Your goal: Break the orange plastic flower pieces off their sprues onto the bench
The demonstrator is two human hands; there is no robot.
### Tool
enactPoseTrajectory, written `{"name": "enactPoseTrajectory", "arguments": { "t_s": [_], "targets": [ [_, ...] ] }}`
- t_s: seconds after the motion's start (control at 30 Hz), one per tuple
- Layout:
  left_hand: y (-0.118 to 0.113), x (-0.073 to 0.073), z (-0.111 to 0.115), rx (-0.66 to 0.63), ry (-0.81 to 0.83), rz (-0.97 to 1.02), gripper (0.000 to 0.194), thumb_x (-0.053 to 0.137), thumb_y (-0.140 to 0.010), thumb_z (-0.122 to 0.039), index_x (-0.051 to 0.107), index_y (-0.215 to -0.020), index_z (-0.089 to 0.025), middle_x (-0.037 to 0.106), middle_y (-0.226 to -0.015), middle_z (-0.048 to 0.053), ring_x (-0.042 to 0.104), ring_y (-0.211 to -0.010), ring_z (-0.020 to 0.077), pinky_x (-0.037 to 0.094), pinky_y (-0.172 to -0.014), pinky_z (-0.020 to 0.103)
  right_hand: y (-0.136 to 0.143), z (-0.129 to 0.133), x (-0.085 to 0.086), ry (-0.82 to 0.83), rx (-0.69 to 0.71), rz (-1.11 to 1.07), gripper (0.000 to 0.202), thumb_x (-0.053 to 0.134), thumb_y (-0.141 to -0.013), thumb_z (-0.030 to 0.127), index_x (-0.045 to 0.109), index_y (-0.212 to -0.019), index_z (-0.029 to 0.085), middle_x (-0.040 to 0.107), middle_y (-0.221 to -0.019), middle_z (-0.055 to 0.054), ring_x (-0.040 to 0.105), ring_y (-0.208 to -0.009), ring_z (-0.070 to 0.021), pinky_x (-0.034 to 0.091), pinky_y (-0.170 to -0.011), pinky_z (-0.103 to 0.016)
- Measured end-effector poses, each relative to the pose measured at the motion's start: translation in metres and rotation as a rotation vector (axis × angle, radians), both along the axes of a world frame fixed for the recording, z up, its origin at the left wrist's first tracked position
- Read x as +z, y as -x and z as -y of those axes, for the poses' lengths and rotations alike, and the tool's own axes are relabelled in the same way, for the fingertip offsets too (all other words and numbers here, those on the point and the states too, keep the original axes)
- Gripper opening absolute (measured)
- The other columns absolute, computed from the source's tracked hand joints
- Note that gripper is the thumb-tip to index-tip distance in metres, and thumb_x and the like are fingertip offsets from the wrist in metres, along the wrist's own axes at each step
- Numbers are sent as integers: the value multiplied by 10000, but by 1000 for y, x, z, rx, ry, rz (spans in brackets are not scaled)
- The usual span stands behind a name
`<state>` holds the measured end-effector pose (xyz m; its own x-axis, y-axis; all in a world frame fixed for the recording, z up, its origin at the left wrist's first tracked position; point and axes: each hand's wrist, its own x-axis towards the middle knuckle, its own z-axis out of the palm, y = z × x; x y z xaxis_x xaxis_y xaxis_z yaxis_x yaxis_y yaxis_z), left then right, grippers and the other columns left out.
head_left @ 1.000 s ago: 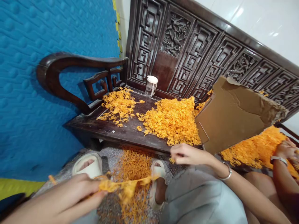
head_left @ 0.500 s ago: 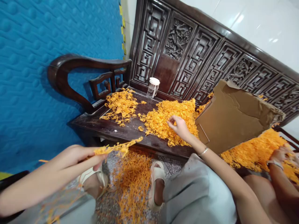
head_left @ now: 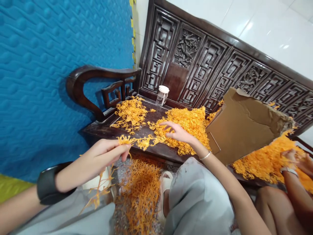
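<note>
While in the left hand (head_left: 106, 151), orange strand (head_left: 144, 143) near the right hand (head_left: 179, 133).

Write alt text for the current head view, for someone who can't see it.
A person's left hand pinches an orange strand by a dark carved bench, while the right hand, fingers spread, is at a loose orange pile. A white-lidded bottle stands on the bench; beyond a cardboard piece, another person's hands are at more orange pieces.
</note>
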<state>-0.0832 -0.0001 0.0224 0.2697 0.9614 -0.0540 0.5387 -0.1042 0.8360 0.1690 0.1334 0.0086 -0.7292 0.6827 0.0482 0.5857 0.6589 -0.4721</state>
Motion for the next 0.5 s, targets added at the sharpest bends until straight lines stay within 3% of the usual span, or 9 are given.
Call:
{"name": "enactPoseTrajectory", "arguments": {
  "t_s": [0.07, 0.13, 0.23, 0.3, 0.37, 0.5],
  "targets": [
    [1, 1, 0, 10, 22, 12, 380, 341, -831, -443, 468, -599, -171, 319, -504, -66, 318, -505, 89, 267, -480, 198, 5, 21, 8, 361, 239, -144, 561, 513, -799, 137, 292, -1307, 221, 485, -1213, -92, 548, -947, -134, 454, -794, -285],
    [1, 4, 1, 24, 10, 44, 377, 340, -825, -441, 478, -605, -167, 323, -501, -65, 315, -506, 89, 262, -482, 201, 8, 37, 14, 510, 292, -210, 469, 526, -822, 209, 358, -1260, 192, 568, -1076, -72, 575, -845, -110, 462, -766, -265],
    [1, 7, 2, 50, -37, 85, 383, 341, -817, -446, 479, -598, -164, 331, -504, -66, 306, -505, 84, 262, -483, 195, 7, 50, 21, 377, 182, -207, 201, 507, -851, 314, 578, -919, 138, 607, -787, -19, 566, -694, -92, 451, -696, -237],
    [2, 6, 3, 56, -28, 71, 383, 343, -821, -447, 477, -598, -165, 311, -495, -71, 297, -491, 80, 258, -470, 189, 3, 54, 25, 285, 151, -171, 267, 481, -865, 354, 595, -780, 128, 585, -690, -4, 549, -642, -86, 435, -645, -218],
    [3, 4, 4, 27, -11, 44, 380, 347, -824, -444, 482, -599, -169, 327, -495, -70, 319, -482, 79, 268, -461, 182, -4, 57, 28, 243, 172, -140, 308, 443, -886, 362, 594, -760, 125, 572, -662, -2, 536, -619, -82, 421, -620, -208],
    [2, -5, 13, -164, -67, -40, 402, 375, -816, -440, 537, -565, -172, 476, -529, -45, 448, -533, 103, 345, -511, 181, -22, 66, 29, 89, 248, -91, 345, 393, -913, 345, 550, -688, 136, 508, -635, -2, 484, -615, -87, 390, -624, -214]
  ]
}}
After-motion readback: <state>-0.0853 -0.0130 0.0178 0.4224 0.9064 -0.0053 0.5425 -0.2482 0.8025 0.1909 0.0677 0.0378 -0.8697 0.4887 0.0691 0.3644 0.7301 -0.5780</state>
